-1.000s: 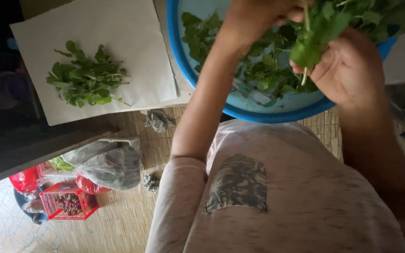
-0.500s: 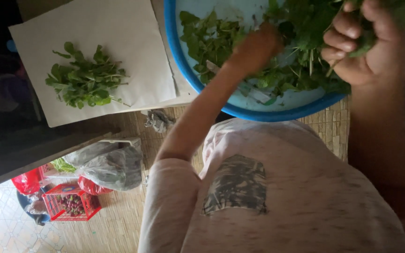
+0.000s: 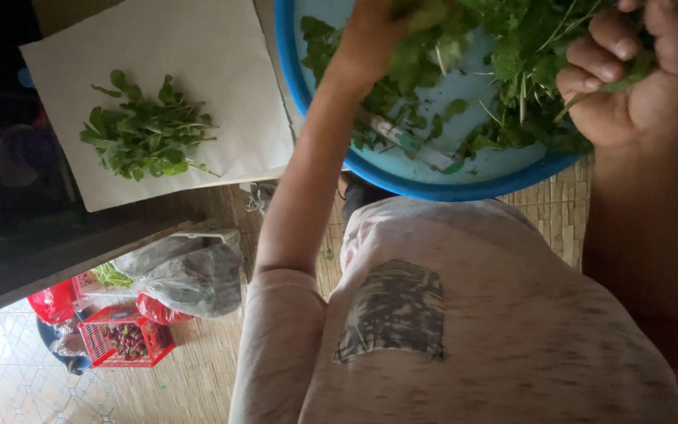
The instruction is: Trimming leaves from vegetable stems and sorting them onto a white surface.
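Blue plastic basin [image 3: 402, 182] holds loose leafy greens [image 3: 504, 86]. Right hand [image 3: 637, 86] is clenched around a bunch of stems lifted from that heap. Left hand [image 3: 374, 31] is buried among leaves just beside it; its grip is probably closed, cannot tell. Sorted sprigs [image 3: 147, 137] lie well apart on white paper [image 3: 221, 71], kept separate.

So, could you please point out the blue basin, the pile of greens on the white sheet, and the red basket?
blue basin [image 3: 464, 188], head view, near rim.
pile of greens [image 3: 147, 137], head view, middle.
red basket [image 3: 123, 341], head view, centre.
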